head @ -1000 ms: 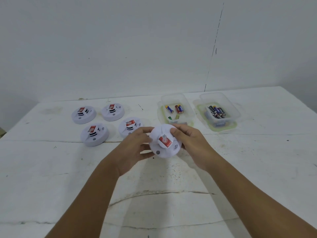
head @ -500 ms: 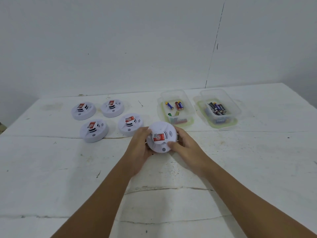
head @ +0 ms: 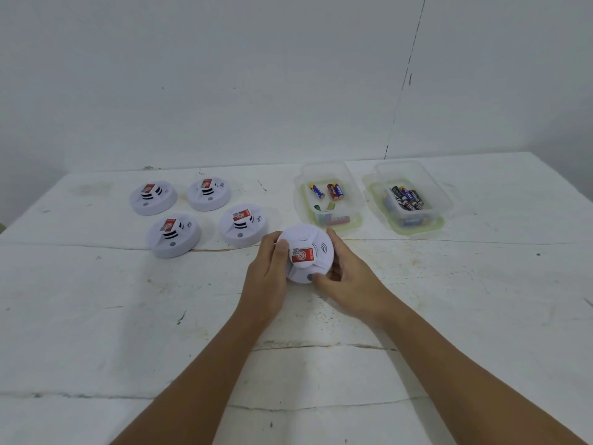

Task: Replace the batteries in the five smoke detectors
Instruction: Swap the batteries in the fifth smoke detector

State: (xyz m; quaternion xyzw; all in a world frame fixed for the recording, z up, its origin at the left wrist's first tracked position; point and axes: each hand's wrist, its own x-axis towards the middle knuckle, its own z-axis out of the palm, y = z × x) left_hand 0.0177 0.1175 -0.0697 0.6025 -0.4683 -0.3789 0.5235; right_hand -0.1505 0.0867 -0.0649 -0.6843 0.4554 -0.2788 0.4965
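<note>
Both hands clasp one white smoke detector (head: 306,253) near the middle of the white bench (head: 96,316). Curled round its left edge is the left hand (head: 268,277), thumb lying on top beside the red label; the right hand (head: 348,279) grips the right edge, thumb near the small button. Four more smoke detectors (head: 173,234) sit in a cluster to the left. Behind stand two clear tubs: the nearer tub (head: 329,195) holds a few loose batteries (head: 333,191), the farther tub (head: 412,195) a denser bunch.
</note>
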